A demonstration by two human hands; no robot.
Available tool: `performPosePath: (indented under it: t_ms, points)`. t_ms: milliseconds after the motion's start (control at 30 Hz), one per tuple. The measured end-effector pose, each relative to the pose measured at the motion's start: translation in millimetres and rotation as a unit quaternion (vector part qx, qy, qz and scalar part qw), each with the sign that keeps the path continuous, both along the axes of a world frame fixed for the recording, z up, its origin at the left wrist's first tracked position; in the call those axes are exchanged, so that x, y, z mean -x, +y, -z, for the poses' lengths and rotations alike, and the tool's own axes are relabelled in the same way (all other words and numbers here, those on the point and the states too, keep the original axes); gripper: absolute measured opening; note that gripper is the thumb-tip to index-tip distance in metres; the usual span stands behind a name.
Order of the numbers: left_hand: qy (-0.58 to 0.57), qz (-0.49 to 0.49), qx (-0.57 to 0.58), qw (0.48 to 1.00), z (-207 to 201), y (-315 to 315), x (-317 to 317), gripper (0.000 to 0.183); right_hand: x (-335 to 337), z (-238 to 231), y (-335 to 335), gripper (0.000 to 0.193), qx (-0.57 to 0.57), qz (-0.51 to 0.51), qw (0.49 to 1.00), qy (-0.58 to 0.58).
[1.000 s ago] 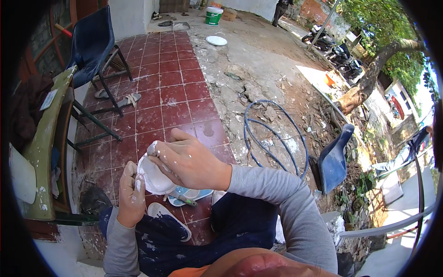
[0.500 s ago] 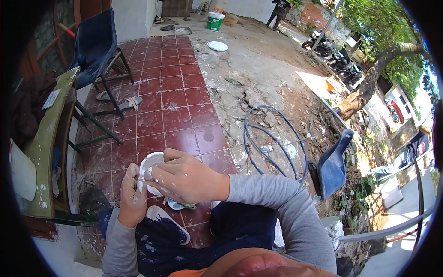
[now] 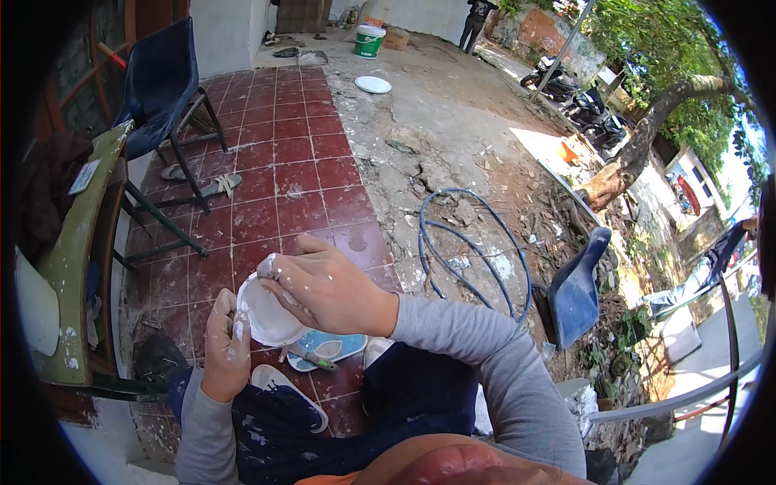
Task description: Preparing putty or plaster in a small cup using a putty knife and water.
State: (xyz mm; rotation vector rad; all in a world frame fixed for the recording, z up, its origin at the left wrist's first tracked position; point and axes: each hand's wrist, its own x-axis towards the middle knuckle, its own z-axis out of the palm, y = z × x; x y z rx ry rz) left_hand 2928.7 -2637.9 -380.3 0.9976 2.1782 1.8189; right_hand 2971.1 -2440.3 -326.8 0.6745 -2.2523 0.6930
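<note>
A shallow white bowl (image 3: 273, 314), smeared with white paint or paste, is held up in front of me with its inside showing. My left hand (image 3: 226, 343) grips its left rim, the thumb white-stained. Bent over the upper right rim is my right hand (image 3: 327, 287), its fingers closed and their tips coated white and grey. Whether those fingers pinch anything besides the rim is hidden. Below the bowl, a tool with a green handle (image 3: 317, 359) lies by a blue-and-white sandal (image 3: 343, 346), partly covered by the bowl.
A blue chair (image 3: 160, 89) and a paint-spotted table (image 3: 71, 267) stand left. A blue hose (image 3: 422, 234) lies coiled on broken concrete, with a blue seat (image 3: 575, 295) beyond it. Farther off are a green-and-white bucket (image 3: 369, 44), a white lid (image 3: 373, 84) and a person (image 3: 475, 24).
The bowl has tilted so that more of its white inside shows. My right hand has moved up from inside it to the upper rim. More of the sandal shows below.
</note>
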Motion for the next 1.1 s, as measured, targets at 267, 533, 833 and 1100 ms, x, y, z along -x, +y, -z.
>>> performPosePath:
  t_ms: [267,533,833,1100]
  points:
    - [0.022,0.001,0.015,1.000,4.2,-1.4,0.6,0.010,0.8,7.7,-2.8,0.020,-0.031,-0.060,0.998,0.005]
    - [0.081,-0.017,0.035,0.996,-1.2,-1.0,-2.4,0.009,-0.3,3.2,-3.8,0.016,-0.008,-0.085,0.996,-0.015]
    - [0.040,-0.003,0.016,0.999,-2.7,0.5,-1.2,0.007,-0.2,1.1,-2.6,0.013,-0.005,-0.119,0.993,0.015]
    - [0.070,-0.009,0.022,0.997,-1.2,-0.3,-1.4,0.004,-0.9,0.5,-4.5,0.013,0.026,-0.133,0.991,-0.019]
